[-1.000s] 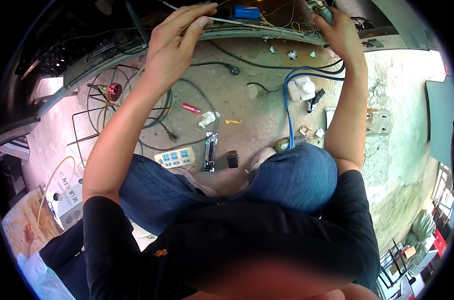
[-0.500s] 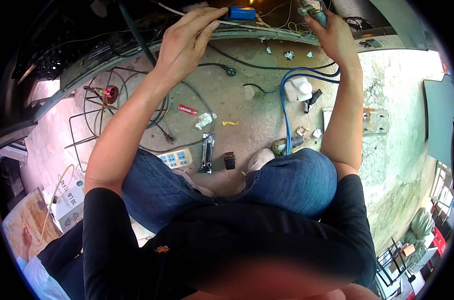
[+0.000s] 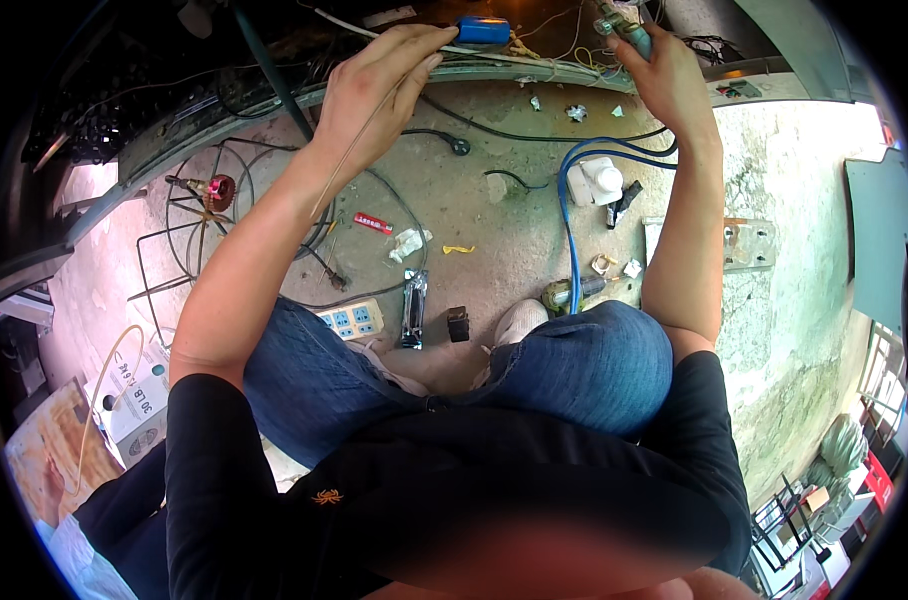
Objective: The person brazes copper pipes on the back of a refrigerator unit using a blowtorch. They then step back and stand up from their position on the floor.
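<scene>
My left hand (image 3: 369, 95) pinches a thin metal rod (image 3: 344, 165), whose rear end runs back along my wrist. Its fingertips are beside a blue cylinder (image 3: 483, 30) in the dark opening of a metal-framed unit (image 3: 454, 72). To the right, my right hand (image 3: 671, 88) is wrapped round the teal handle of a gas torch (image 3: 634, 36) with metal valve fittings. The torch's tip and the rod's front end cannot be made out. Loose wires lie between my hands. Blue hoses (image 3: 567, 215) run over the floor and pass beneath my right forearm.
Across the floor lie a black plug (image 3: 460, 146), a white bottle (image 3: 601, 182), a red lighter-like piece (image 3: 374, 222), a silver packet (image 3: 414, 308) and a power strip (image 3: 354, 320). A wire frame (image 3: 159, 238) stands left. Another person's sleeve (image 3: 74, 560) shows lower left.
My left hand has shifted slightly downward, with its fingers still on the rod. The right hand and torch are almost where they were.
</scene>
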A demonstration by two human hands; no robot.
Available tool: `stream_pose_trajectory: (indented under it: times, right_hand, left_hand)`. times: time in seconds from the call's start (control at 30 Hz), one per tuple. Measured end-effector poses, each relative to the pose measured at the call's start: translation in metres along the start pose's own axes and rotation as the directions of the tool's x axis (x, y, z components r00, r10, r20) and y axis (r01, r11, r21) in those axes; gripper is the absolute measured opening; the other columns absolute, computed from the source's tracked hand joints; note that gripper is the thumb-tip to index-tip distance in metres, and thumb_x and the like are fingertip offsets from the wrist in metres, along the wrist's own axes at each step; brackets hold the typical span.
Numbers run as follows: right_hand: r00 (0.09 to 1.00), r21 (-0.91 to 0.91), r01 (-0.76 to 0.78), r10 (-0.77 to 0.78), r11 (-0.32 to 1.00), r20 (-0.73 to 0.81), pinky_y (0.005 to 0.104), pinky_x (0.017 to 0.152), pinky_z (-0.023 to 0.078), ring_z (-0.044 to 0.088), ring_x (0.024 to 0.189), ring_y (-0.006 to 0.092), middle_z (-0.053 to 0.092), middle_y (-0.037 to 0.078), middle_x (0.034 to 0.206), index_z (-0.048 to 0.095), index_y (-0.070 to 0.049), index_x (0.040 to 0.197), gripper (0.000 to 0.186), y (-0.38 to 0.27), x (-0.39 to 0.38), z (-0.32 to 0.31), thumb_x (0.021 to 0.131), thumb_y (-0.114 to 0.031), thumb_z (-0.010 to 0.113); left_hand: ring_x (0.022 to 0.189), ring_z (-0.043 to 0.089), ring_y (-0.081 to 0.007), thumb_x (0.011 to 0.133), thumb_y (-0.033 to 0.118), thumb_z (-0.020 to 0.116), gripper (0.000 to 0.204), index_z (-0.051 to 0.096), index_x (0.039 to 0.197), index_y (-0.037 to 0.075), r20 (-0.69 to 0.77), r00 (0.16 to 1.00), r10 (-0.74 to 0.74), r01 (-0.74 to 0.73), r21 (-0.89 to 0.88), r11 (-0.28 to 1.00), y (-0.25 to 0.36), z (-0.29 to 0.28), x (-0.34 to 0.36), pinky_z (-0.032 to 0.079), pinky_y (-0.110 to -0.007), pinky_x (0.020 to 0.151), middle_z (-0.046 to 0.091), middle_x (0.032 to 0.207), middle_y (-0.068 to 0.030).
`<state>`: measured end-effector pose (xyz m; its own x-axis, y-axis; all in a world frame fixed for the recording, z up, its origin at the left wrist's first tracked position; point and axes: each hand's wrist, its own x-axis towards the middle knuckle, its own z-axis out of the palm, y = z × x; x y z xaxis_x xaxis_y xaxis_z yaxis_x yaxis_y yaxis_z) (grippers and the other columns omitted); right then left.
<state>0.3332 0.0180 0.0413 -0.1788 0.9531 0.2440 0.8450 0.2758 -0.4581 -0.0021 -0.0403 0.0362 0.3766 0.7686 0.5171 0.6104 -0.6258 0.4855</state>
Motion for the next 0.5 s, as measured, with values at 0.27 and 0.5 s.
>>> stream_pose_trajectory:
  times: [0.27,0.5]
  right_hand:
    - [1.000,-0.032,0.024,-0.024,0.999,-0.009,0.0467,0.075,0.052,0.069,0.084,0.0437,0.071,0.025,0.085,0.068,0.004,0.113,0.049,0.002,0.002,0.000,0.096,-0.042,0.066]
    - [1.000,-0.017,-0.008,0.008,1.000,0.009,0.0462,0.077,0.053,0.070,0.086,0.0438,0.071,0.026,0.087,0.068,0.006,0.115,0.054,-0.004,0.000,-0.006,0.096,-0.044,0.066]
  left_hand:
    - [0.107,0.069,-0.0279,0.101,0.009,0.061,0.028,0.068,0.128,0.006,-0.012,1.000,0.009,-0.009,0.002,1.000,0.001,0.000,-0.001,0.056,-0.034,0.090,0.069,0.122,-0.0134]
    - [0.111,0.068,-0.0282,0.101,0.008,0.060,0.029,0.068,0.129,0.006,-0.016,1.000,0.014,-0.014,0.014,1.000,-0.001,-0.001,0.000,0.054,-0.034,0.092,0.069,0.122,-0.0138]
